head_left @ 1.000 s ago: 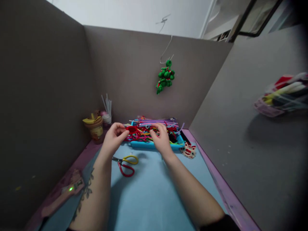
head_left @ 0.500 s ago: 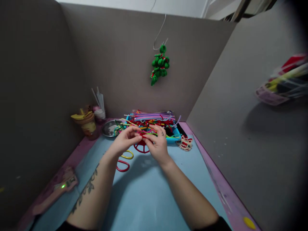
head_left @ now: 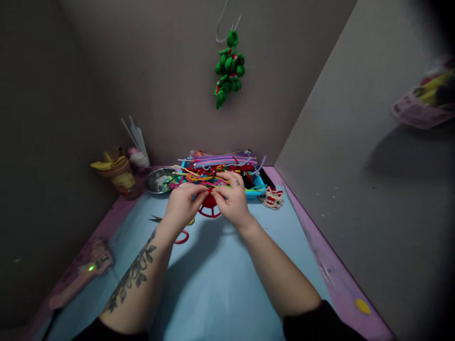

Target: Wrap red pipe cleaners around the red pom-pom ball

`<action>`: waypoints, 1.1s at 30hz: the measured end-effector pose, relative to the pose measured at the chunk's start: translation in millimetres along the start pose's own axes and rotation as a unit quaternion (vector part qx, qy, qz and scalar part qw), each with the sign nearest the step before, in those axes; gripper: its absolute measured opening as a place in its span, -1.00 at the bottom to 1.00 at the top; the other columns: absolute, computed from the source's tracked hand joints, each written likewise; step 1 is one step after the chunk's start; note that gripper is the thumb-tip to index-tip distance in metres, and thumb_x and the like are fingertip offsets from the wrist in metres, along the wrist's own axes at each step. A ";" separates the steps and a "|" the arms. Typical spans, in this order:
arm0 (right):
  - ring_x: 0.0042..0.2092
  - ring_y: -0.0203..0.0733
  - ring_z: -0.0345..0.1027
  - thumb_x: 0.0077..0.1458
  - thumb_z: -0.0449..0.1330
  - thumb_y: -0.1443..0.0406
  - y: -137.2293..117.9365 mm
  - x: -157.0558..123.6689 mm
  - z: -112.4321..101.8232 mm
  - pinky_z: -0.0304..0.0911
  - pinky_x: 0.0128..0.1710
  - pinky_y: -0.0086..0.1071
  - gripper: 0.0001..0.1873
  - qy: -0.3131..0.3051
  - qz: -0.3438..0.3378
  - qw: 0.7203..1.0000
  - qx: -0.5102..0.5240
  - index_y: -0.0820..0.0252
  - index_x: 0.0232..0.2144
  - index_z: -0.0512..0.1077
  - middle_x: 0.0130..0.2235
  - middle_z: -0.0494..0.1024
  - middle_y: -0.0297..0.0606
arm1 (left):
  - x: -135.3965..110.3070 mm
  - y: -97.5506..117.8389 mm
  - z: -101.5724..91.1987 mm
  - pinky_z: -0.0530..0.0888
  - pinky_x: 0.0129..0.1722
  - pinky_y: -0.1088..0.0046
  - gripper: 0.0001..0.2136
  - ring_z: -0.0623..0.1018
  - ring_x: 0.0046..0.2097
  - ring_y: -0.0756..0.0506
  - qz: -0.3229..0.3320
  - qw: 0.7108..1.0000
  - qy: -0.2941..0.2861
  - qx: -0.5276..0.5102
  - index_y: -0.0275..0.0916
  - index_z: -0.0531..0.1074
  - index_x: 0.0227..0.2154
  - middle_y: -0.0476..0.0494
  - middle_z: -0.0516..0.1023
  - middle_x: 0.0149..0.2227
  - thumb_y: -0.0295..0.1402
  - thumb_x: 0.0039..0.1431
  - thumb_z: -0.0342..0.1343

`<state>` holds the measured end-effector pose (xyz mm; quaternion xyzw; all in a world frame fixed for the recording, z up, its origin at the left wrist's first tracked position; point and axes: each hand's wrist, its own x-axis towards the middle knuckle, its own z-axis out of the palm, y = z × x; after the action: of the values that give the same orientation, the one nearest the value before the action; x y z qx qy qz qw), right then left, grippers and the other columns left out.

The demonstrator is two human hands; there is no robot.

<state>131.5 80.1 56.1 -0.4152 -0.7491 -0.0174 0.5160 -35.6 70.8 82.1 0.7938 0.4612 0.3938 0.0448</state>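
Observation:
My left hand [head_left: 183, 204] and my right hand [head_left: 232, 202] meet above the blue mat [head_left: 216, 284], fingertips pinched together on a red pipe-cleaner piece [head_left: 209, 208] shaped like a half wheel with spokes. It hangs just under my fingers. Right behind my hands stands a blue tray [head_left: 256, 191] heaped with pipe cleaners [head_left: 216, 169] of many colours. Scissors [head_left: 179, 232] with a red and a yellow handle lie on the mat under my left wrist, partly hidden.
A small metal dish [head_left: 156, 181], a yellow-brown cup [head_left: 119, 176] and a holder of white sticks [head_left: 137, 149] stand at the back left. A red-and-white figure [head_left: 272, 197] lies right of the tray. A green ornament [head_left: 227, 68] hangs on the back wall. A pink device [head_left: 83, 272] lies left.
My hands drew back from the tray with the red piece and came together over the mat. The view tilted down, so the walls and the ornament shifted upward.

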 end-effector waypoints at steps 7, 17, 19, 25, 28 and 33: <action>0.12 0.00 0.18 0.11 0.19 0.30 4.7 -2.2 5.1 0.10 0.14 -0.06 -0.88 -0.036 0.032 0.999 -0.013 0.08 -0.28 0.52 0.02 0.47 -0.19 | -0.9 -1.4 -0.9 0.44 -0.21 0.33 -0.82 0.57 -0.27 -0.15 -0.034 0.997 -0.004 0.065 -0.25 0.59 -0.32 -0.18 0.65 -0.33 -0.36 0.17 0.08; -0.16 -0.13 0.34 0.04 0.22 0.26 5.7 -1.7 13.9 0.28 -0.09 -0.24 -0.92 0.000 0.152 0.985 0.086 0.15 -0.39 0.47 -0.26 0.41 -0.22 | 3.3 -1.3 -0.3 0.45 -0.27 0.45 -0.75 0.57 -0.33 -0.09 -0.197 0.972 0.106 -0.074 -0.24 0.60 -0.31 -0.11 0.66 -0.30 -0.22 0.10 0.11; -0.18 -0.14 0.34 0.06 0.21 0.28 4.9 -2.2 14.9 0.28 -0.11 -0.26 -0.92 0.008 0.159 0.983 0.087 0.14 -0.45 0.47 -0.29 0.41 -0.24 | 3.5 0.1 0.6 0.43 -0.33 0.46 -0.75 0.55 -0.37 -0.07 -0.201 0.971 0.102 -0.082 -0.24 0.60 -0.31 -0.10 0.65 -0.33 -0.21 0.09 0.12; -0.20 -0.15 0.29 0.05 0.21 0.33 6.8 -1.7 8.1 0.23 -0.13 -0.25 -0.86 0.037 0.120 0.991 0.042 0.13 -0.53 0.48 -0.34 0.40 -0.27 | 4.3 -2.9 -0.2 0.38 -0.39 0.47 -0.74 0.51 -0.42 -0.07 -0.193 0.976 0.046 -0.089 -0.25 0.60 -0.41 -0.08 0.64 -0.43 -0.18 0.09 0.10; -0.20 -0.14 0.28 0.05 0.22 0.35 7.0 -1.6 5.2 0.23 -0.14 -0.24 -0.87 0.039 0.100 0.994 0.030 0.13 -0.53 0.49 -0.34 0.40 -0.27 | 4.0 -6.3 0.3 0.37 -0.38 0.46 -0.75 0.50 -0.44 -0.07 -0.192 0.977 0.030 -0.082 -0.24 0.59 -0.44 -0.08 0.62 -0.45 -0.19 0.06 0.11; -0.18 -0.13 0.27 0.04 0.23 0.36 5.8 -2.8 6.0 0.23 -0.13 -0.23 -0.87 0.036 0.081 0.996 0.016 0.13 -0.53 0.50 -0.32 0.40 -0.25 | 3.1 -9.2 1.4 0.34 -0.40 0.46 -0.76 0.48 -0.46 -0.06 -0.193 0.979 0.019 -0.059 -0.24 0.57 -0.48 -0.05 0.59 -0.50 -0.21 0.06 0.09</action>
<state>131.0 85.0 48.8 -0.4656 -0.6939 0.0217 0.5488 -40.3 78.8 78.9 0.6785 0.5825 0.4188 0.1578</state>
